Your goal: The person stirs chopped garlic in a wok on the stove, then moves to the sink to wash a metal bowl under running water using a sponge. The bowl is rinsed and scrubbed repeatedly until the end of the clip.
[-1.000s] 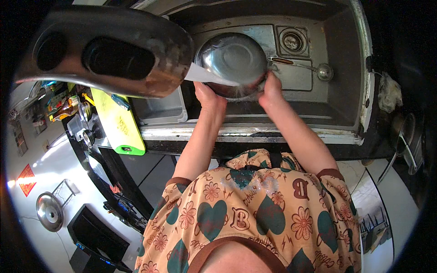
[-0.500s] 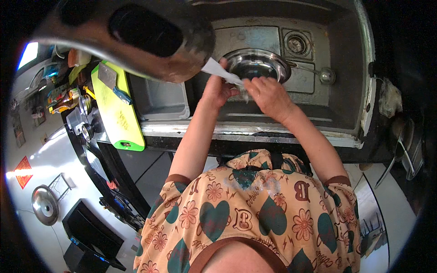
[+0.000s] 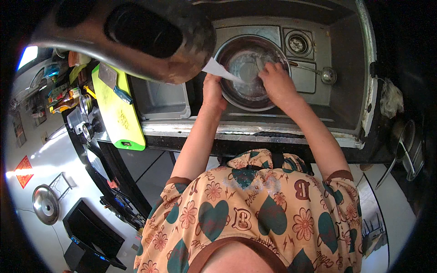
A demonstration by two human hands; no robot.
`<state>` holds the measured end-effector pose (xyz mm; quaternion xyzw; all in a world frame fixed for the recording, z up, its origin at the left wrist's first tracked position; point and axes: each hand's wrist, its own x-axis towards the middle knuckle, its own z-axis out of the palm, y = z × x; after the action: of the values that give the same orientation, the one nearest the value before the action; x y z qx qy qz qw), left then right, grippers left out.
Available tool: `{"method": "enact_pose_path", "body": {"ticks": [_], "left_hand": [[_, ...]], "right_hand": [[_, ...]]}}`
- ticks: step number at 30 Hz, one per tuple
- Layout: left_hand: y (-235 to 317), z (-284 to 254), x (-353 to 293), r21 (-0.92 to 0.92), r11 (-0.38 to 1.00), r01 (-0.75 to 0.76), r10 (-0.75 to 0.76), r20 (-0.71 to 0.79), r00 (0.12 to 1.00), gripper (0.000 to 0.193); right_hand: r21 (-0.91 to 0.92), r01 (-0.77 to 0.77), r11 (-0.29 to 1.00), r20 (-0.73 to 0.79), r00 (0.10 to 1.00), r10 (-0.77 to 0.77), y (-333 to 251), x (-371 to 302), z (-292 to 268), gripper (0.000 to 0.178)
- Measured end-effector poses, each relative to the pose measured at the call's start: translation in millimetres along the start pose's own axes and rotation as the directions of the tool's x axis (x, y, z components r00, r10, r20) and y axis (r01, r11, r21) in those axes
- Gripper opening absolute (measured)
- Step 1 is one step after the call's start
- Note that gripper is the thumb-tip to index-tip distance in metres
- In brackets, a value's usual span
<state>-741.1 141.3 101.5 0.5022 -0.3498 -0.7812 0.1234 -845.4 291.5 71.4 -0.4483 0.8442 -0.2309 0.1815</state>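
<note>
A round stainless steel basin (image 3: 273, 104) stands in the grey sink, its open side facing up and cloudy water inside. My left hand (image 3: 213, 93) is closed around the basin's left rim, most of its fingers hidden. My right hand (image 3: 276, 82) reaches over the right side into the basin with its fingers bent down and together. A small greyish shape shows by those fingertips, too unclear to name. From the large dark metallic faucet (image 3: 136, 41), close to the camera, a white stream of water (image 3: 223, 71) runs into the basin.
A ladle (image 3: 327, 75) lies right of the basin, below the drain (image 3: 298, 44). Left of the sink are a green cutting board (image 3: 116, 111) and a cleaver (image 3: 109, 78). A grey tray (image 3: 164, 98) sits at the sink's left; a plastic bag (image 3: 390, 98) hangs at right.
The basin has gone from tilted to facing up and come nearer. My left hand has moved down its left rim. My right hand has moved from the stream into the basin.
</note>
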Motion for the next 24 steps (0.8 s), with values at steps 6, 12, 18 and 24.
{"method": "enact_pose_path", "body": {"ticks": [6,12,18,24], "left_hand": [[-13,-1,10,-0.025,0.987,0.156,-0.156,-0.021,0.987,0.031],[-3,8,3,0.051,0.999,0.009,-0.009,-0.007,1.0,0.031],[6,9,11,0.058,0.997,-0.045,0.044,0.012,0.999,0.034],[10,10,13,0.326,0.917,-0.231,0.188,0.157,0.97,0.041]], "right_hand": [[0.383,0.088,0.919,0.062,0.991,-0.121,-51,16,19,0.018],[-0.158,-0.12,0.98,-0.056,0.992,0.113,1,49,9,0.02],[0.393,-0.135,0.91,0.252,0.967,0.035,-2,14,1,0.016],[0.295,0.2,0.934,-0.334,0.938,-0.096,-30,52,-46,0.024]]}}
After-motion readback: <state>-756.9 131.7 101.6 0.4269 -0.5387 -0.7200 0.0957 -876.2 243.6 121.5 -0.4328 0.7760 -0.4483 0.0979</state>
